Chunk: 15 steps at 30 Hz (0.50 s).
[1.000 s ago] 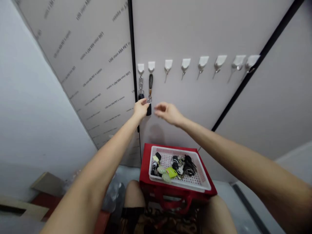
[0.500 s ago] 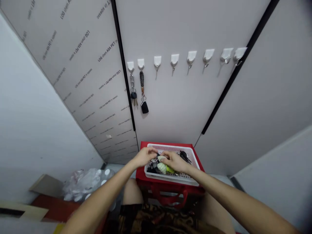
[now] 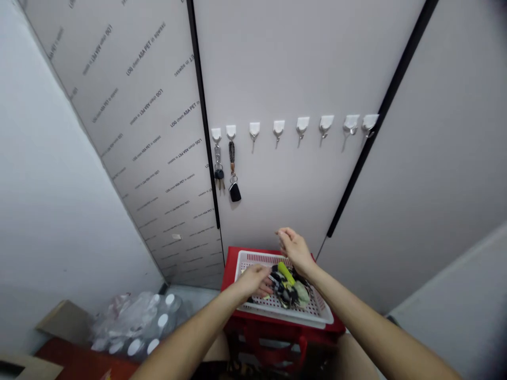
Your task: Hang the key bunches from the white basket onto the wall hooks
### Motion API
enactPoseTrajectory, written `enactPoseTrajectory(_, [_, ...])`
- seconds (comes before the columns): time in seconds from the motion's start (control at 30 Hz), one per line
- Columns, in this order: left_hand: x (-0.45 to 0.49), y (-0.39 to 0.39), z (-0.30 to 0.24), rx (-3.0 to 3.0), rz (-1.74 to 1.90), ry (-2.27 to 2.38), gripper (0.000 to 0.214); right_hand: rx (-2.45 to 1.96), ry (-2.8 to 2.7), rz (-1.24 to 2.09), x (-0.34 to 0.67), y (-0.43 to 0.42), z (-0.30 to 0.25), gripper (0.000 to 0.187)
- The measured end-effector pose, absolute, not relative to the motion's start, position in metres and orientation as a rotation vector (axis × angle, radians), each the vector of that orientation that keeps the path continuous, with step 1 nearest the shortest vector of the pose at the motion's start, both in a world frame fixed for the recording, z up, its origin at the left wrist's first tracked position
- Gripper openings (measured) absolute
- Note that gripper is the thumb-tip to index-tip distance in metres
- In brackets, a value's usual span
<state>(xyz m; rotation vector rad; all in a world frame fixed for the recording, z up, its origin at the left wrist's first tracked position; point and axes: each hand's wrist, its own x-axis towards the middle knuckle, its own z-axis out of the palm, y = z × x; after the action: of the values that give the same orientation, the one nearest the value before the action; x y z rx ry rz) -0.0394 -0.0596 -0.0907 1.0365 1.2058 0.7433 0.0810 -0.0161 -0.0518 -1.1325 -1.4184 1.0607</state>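
I find my left hand (image 3: 255, 281) low over the white basket (image 3: 312, 316), fingers slightly apart beside the heaped keys (image 3: 288, 291), and my right hand (image 3: 295, 249) raised towards its far side, thumb and fingertips drawn together; whether either grips anything, I cannot tell. The basket sits on a red bag (image 3: 277, 328), presumably keeping the keys within reach of both hands.

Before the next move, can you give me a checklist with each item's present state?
1. Key bunch hanging from leftmost hook: ok.
2. Black key fob hanging by its strap from second hook: ok.
3. White plastic basket resting on red bag: ok.
4. Basket's keys spread apart: not ok, heaped together.
5. Left hand gripping a key: cannot tell.
6. Right hand holding anything: cannot tell, too small.
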Motion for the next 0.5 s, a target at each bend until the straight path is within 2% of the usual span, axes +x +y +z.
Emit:
enactPoseTrajectory(0.07, [-0.030,-0.060,-0.103,1.020,0.709,1.253,0.012,-1.267,-1.676,0.887,0.086,-0.018,-0.067,0.020])
enactPoseTrajectory(0.17, [-0.023,-0.057,-0.117,1.062,0.781,1.307,0.016,-1.384,-2.033,0.794,0.100,-0.029,-0.087,0.020])
enactPoseTrajectory(0.33, [-0.025,-0.047,-0.105,1.247,1.068,1.312,0.018,-1.346,-2.172,0.701,0.112,-0.047,-0.087,0.029])
enactPoseTrajectory(0.4, [-0.027,-0.043,-0.090,1.346,1.170,1.277,0.016,-1.258,-2.159,0.725,0.110,-0.051,-0.078,0.029])
enactPoseTrajectory(0.5, [-0.029,-0.037,-0.067,1.373,1.205,1.230,0.015,-1.100,-2.110,0.937,0.103,-0.052,-0.065,0.023])
